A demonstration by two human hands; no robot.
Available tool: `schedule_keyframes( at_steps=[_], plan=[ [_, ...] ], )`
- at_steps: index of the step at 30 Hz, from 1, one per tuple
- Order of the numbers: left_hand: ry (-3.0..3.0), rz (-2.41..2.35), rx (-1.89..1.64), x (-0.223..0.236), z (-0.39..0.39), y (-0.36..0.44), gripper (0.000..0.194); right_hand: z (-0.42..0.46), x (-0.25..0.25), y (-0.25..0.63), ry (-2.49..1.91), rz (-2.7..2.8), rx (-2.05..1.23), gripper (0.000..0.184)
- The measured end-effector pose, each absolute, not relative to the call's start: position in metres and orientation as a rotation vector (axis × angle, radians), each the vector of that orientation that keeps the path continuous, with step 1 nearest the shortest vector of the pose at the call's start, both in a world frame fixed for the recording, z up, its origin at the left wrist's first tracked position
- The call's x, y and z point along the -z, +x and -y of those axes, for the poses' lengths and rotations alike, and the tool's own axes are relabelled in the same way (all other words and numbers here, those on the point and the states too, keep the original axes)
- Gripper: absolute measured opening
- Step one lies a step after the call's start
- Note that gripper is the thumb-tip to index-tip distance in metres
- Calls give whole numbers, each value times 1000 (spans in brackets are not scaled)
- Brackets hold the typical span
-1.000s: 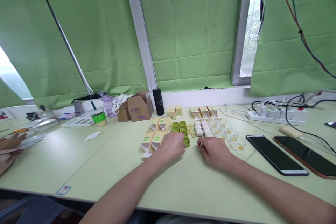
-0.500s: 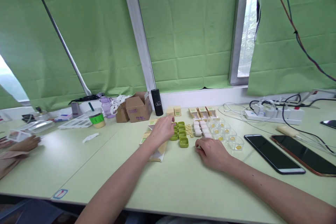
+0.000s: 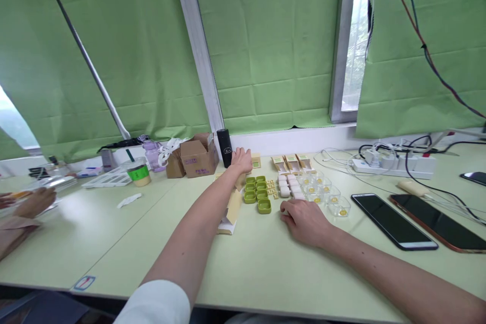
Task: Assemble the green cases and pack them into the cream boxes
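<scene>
"Left hand (image 3: 241,160) stretches out at twelve o'clock, a small box (image 3: 255,162) just beside it at three; its grip is hidden."

"And the right hand (image 3: 306,221)?"

"Loosely curled on the bench (image 3: 258,268), four o'clock from green cups (image 3: 264,206); whether its fingertips meet, can't tell."

Blk btl (image 3: 224,148) nr brn cardbd box (image 3: 199,156)

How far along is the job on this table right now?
Looks done: the green trays, white blocks and clear cups are sorted into groups.

In hand: the left hand is at the back cartons, its grip hidden; the right hand rests near the blocks.

Left, perhaps: filling, since the green trays look empty.
</scene>
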State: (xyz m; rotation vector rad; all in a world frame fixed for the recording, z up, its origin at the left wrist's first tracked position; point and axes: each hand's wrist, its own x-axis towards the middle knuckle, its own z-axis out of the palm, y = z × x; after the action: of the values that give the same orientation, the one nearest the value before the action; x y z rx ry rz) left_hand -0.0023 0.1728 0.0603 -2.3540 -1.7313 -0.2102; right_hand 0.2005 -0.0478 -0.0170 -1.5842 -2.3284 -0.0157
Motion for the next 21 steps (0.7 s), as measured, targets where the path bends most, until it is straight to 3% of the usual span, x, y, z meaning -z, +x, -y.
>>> schedule_keyframes(
  at_steps=[8, 14, 21],
  plan=[
    [-2300, 1830, 111, -38, -208, 23, 77, 44, 17, 202, -1585, 2337, 1, 18],
    [-2328, 1822, 78, -28, -218, 28, 62, 42, 19, 204, -1571, 2327, 6, 18],
    [-2431, 1764, 176, -27, -212, 29, 60, 42, 18, 203, -1584, 2329, 2, 19]
  ],
)
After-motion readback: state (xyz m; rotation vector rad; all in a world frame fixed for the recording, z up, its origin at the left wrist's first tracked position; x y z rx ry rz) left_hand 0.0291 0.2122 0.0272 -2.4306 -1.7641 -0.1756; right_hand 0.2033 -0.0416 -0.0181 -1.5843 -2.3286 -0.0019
